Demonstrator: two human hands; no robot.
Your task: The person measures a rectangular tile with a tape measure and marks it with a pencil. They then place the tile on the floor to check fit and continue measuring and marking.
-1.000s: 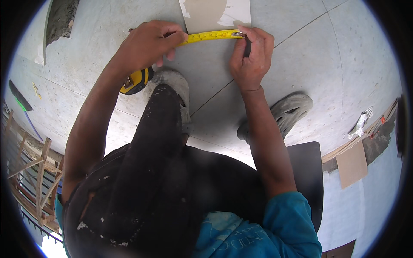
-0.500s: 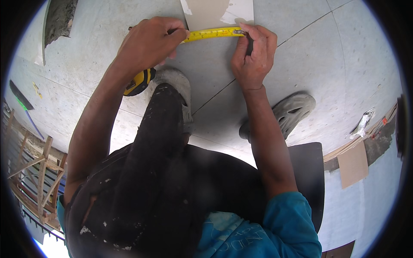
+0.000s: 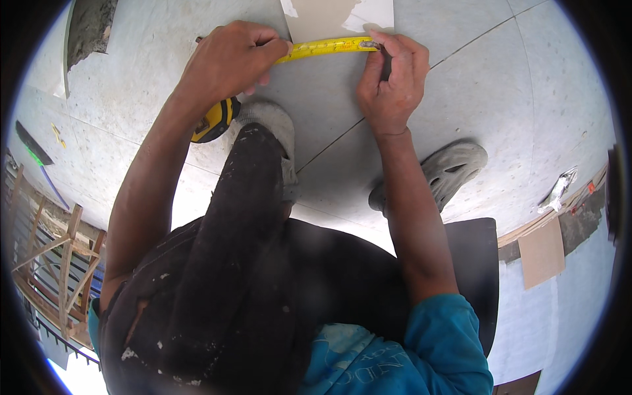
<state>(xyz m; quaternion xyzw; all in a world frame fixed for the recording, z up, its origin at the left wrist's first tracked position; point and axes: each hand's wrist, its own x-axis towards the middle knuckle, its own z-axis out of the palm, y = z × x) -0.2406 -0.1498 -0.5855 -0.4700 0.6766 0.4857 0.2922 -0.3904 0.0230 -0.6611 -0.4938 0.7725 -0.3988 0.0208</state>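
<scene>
A yellow tape measure blade [image 3: 332,47] stretches between my two hands, along the near edge of a beige board [image 3: 322,18] with whitish patches. My left hand [image 3: 230,58] pinches the blade between thumb and finger at its left part. At the blade's metal end hook, my right hand [image 3: 395,82] closes thumb and forefinger on the tip. Below my left wrist shows the yellow and black tape measure case [image 3: 216,122], partly hidden by the forearm.
My shoes [image 3: 454,171] stand on the grey tiled floor [image 3: 336,99]. A broom [image 3: 33,145] and a wooden frame [image 3: 66,270] are at the left. A torn-edged board [image 3: 89,33] lies far left. Crumpled silvery packaging [image 3: 559,187] and a tan board piece [image 3: 543,253] are at right.
The whole scene sits slightly further right and up in view. Both hands keep their grip on the tape blade, which remains stretched along the board's edge.
</scene>
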